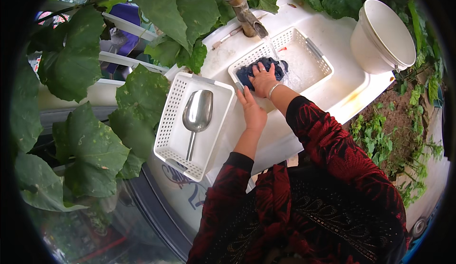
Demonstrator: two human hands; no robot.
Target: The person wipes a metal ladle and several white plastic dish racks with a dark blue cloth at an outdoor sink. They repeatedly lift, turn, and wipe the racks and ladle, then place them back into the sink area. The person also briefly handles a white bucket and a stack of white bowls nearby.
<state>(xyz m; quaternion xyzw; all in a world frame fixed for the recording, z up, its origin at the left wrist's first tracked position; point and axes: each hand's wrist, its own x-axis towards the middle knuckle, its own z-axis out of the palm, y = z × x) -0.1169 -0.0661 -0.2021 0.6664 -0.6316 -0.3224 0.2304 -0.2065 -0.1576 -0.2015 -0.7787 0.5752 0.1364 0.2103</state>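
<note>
A dark blue wet cloth [245, 75] lies in the left end of a white perforated plastic basket [329, 72], which stands in a white sink [356, 59]. My right hand [264, 79] presses down on the cloth with its fingers spread; a ring and a bracelet are on it. My left hand [253, 111] is at the basket's near left corner, fingers extended, with no object seen in it; whether its fingertips touch the rim I cannot tell. Water runs from a metal faucet [249, 20] into the basket beside the cloth. A small red piece [283, 49] lies in the basket.
Left of the sink basket, a second white perforated basket [166, 121] holds a metal scoop [198, 112]. A white plastic bucket [370, 46] stands at the sink's right. Large green leaves [85, 153] hang at the left, near the second basket. Behind the faucet base lies a thin handled item [227, 38].
</note>
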